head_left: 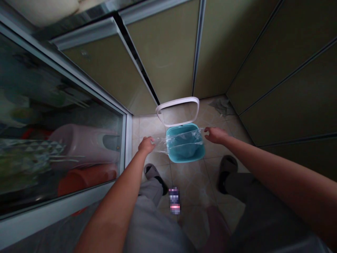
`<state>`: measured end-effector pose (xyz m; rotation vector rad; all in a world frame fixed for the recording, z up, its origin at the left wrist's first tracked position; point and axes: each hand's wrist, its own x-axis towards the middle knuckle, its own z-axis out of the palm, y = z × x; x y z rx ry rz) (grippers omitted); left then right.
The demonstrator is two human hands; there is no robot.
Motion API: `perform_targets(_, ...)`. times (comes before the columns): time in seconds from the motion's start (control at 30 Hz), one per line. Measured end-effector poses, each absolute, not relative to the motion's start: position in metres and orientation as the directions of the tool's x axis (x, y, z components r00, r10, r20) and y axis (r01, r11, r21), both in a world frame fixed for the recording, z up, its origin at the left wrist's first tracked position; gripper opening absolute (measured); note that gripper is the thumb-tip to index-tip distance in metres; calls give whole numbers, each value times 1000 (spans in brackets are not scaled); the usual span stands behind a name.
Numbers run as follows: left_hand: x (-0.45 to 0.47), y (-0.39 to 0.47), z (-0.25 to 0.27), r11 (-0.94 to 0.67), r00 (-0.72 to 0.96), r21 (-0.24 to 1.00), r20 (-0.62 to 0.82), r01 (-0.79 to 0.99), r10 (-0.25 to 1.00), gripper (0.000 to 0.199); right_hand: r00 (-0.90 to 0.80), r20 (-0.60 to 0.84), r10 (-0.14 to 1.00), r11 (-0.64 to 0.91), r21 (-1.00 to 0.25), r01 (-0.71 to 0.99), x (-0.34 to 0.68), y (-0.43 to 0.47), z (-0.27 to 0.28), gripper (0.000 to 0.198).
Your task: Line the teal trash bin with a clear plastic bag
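Note:
A clear plastic bag [184, 137] is stretched across the mouth of a blue-green trash bin [185, 157] on the tiled floor. On the left of the bin, my left hand [146, 144] pinches one edge of the bag. My right hand [216, 135] is closed on the opposite edge, just right of the bin. Part of the bag sags into the bin. A pale rim frame [177, 102] stands tilted up at the bin's far side.
Cabinet doors [163, 52] rise behind the bin, and panels [286, 88] stand on the right. A glass door frame [128, 140] is on the left. A grey cloth [222, 105] lies in the far corner. A small pixelated object [174, 200] lies between my feet.

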<state>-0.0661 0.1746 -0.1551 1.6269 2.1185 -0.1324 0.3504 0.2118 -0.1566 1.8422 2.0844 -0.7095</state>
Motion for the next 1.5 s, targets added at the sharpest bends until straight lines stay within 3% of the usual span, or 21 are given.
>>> perform_targets(0.1,-57,167,-137,210,-174,129,-247,969,953,15,-97,-518,850,49,-106,993,347,210,-144,40)
perform_targets(0.23,-34,156,-121,20,-14,80,-70,997,997,28,-28,-533,846,27,-10,1000,346,205,-127,37)
perform_targets(0.4,-6,150,-132,-118,192,300,-228,947,955,41,67,-444,894,-82,-13,997,347,207,-111,39)
perform_targets(0.57,-3,152,-152,-83,216,378,-323,922,921,61,83,-416,905,-152,-134,979,343,215,-116,40)
perform_targets(0.7,-7,155,-154,-22,166,353,-383,935,909,114,-110,-341,934,-29,-378,925,327,214,-135,35)
perform_targets(0.83,-8,158,-150,41,92,253,-494,967,865,139,-236,-313,920,79,-442,893,317,207,-152,33)
perform_targets(0.97,-8,161,-146,49,57,178,-548,983,834,145,-242,-316,917,93,-419,903,322,206,-163,44)
perform_targets(1.1,-16,167,-144,45,58,179,-536,983,842,143,-239,-323,916,95,-405,909,331,210,-170,51)
perform_targets(1.3,-31,184,-153,36,152,382,-451,924,880,148,-228,-336,914,88,-385,919,332,218,-166,57)
perform_targets(1.5,-32,200,-169,128,161,462,-537,878,828,156,-169,-378,910,34,-337,941,325,230,-162,60)
